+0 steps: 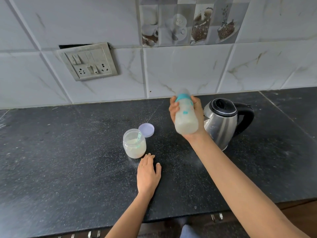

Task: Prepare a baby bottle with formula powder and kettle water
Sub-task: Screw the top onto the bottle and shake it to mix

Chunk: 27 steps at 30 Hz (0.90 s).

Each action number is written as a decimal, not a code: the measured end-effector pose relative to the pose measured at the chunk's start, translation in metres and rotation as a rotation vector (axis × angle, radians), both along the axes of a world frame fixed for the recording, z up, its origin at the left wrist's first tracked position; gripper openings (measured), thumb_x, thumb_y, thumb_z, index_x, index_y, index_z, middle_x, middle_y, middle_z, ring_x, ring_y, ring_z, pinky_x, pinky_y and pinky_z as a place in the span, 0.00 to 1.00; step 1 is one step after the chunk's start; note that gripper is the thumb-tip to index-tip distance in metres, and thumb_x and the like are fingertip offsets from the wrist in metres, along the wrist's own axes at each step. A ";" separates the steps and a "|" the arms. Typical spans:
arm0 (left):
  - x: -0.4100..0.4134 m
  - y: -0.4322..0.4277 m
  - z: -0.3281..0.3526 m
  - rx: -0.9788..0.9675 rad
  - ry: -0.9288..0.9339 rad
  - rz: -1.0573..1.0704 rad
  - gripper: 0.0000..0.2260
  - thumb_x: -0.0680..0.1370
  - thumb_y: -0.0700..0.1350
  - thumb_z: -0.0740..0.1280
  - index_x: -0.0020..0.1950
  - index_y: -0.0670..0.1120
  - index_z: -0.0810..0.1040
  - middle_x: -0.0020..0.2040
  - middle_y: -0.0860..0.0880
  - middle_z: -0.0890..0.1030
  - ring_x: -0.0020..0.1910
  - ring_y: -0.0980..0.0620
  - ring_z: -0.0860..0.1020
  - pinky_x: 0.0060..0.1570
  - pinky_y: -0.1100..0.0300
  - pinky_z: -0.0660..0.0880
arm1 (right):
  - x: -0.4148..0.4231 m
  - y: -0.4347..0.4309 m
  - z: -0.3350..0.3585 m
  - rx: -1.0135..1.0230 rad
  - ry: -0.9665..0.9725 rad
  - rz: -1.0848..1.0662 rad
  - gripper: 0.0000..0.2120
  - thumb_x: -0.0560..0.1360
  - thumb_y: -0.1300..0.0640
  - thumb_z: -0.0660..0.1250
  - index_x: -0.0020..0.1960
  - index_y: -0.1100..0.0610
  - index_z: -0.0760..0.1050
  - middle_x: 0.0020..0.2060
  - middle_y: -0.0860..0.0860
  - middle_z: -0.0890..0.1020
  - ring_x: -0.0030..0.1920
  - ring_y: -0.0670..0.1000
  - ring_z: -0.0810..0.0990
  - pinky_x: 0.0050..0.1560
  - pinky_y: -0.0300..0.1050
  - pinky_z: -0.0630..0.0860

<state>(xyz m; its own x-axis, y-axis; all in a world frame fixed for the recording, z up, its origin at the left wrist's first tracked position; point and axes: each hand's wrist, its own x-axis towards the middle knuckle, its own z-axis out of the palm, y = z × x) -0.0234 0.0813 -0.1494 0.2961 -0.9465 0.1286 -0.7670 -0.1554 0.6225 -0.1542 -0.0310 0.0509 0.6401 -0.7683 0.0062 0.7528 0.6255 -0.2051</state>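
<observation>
Bottle aloft, powder jar open: counter list

1. Nearest me: left hand (148, 172), flat on the black counter (68, 160), fingers straight and together, holding nothing, fingertips just beside the jar.
2. Clear formula jar (134, 146), uncapped, part full of pale powder, with a teal scoop (139, 135) standing in it.
3. Lilac lid (146, 130), lying just behind the jar.
4. Right hand (199, 109), fingers wrapped round the baby bottle (186, 120). The bottle is raised off the counter and tilted, teal collar uppermost, with milky contents; I see its outline blurred.
5. Steel kettle (223, 124), lid down, just right of the bottle.
6. Switch panel (88, 61), on the tiled wall.
</observation>
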 end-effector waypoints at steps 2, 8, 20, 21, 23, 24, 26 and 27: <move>0.000 0.000 0.000 -0.006 -0.007 -0.004 0.18 0.79 0.48 0.63 0.67 0.44 0.73 0.70 0.46 0.72 0.71 0.48 0.66 0.71 0.54 0.63 | 0.002 0.006 0.000 -0.180 0.102 0.074 0.20 0.67 0.56 0.72 0.55 0.65 0.74 0.46 0.59 0.79 0.37 0.55 0.79 0.35 0.47 0.79; 0.000 0.001 0.001 -0.002 0.004 -0.002 0.18 0.79 0.47 0.63 0.67 0.43 0.73 0.70 0.46 0.72 0.72 0.48 0.66 0.71 0.53 0.63 | 0.002 0.000 0.003 0.024 0.087 -0.082 0.18 0.69 0.52 0.68 0.53 0.64 0.73 0.44 0.57 0.78 0.35 0.54 0.81 0.32 0.45 0.80; 0.000 0.001 0.002 -0.012 0.015 -0.005 0.17 0.79 0.47 0.63 0.67 0.43 0.73 0.70 0.45 0.72 0.72 0.48 0.66 0.71 0.53 0.64 | 0.006 0.006 -0.001 -0.108 0.171 -0.039 0.21 0.62 0.54 0.75 0.50 0.65 0.78 0.45 0.56 0.78 0.36 0.53 0.80 0.34 0.44 0.80; 0.000 0.001 0.002 -0.012 0.014 -0.003 0.17 0.79 0.47 0.63 0.67 0.43 0.73 0.70 0.45 0.72 0.72 0.48 0.66 0.71 0.53 0.64 | 0.007 0.007 -0.001 -0.140 0.200 -0.034 0.21 0.61 0.54 0.76 0.48 0.65 0.79 0.45 0.56 0.78 0.36 0.52 0.80 0.34 0.44 0.80; 0.000 0.001 0.001 -0.010 0.011 -0.002 0.18 0.79 0.47 0.63 0.67 0.43 0.73 0.70 0.45 0.72 0.72 0.48 0.66 0.71 0.54 0.63 | 0.004 0.008 -0.003 -0.140 0.198 -0.036 0.24 0.59 0.53 0.78 0.50 0.65 0.78 0.45 0.56 0.78 0.36 0.52 0.80 0.34 0.44 0.80; 0.000 0.001 0.002 -0.009 0.012 -0.002 0.18 0.79 0.47 0.63 0.67 0.43 0.73 0.70 0.46 0.72 0.72 0.48 0.66 0.71 0.54 0.63 | 0.003 0.007 -0.004 -0.123 0.179 -0.039 0.28 0.59 0.53 0.79 0.53 0.64 0.75 0.44 0.56 0.78 0.36 0.52 0.80 0.34 0.44 0.80; 0.000 0.002 0.003 -0.005 0.013 -0.002 0.17 0.79 0.47 0.63 0.67 0.44 0.73 0.70 0.46 0.72 0.72 0.48 0.66 0.71 0.54 0.63 | 0.003 0.003 -0.005 -0.100 0.177 -0.055 0.34 0.57 0.49 0.81 0.55 0.62 0.71 0.43 0.56 0.77 0.35 0.52 0.81 0.35 0.44 0.80; 0.000 0.002 0.003 -0.004 0.012 -0.002 0.17 0.79 0.47 0.63 0.67 0.44 0.73 0.70 0.46 0.72 0.72 0.48 0.66 0.71 0.53 0.63 | 0.003 0.002 -0.005 -0.107 0.204 -0.067 0.35 0.55 0.47 0.82 0.54 0.61 0.71 0.43 0.56 0.76 0.35 0.52 0.81 0.35 0.44 0.80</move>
<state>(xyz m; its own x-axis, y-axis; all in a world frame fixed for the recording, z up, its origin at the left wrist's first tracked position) -0.0234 0.0831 -0.1467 0.2956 -0.9466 0.1289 -0.7598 -0.1512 0.6324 -0.1510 -0.0291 0.0457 0.5838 -0.8112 -0.0341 0.7283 0.5418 -0.4196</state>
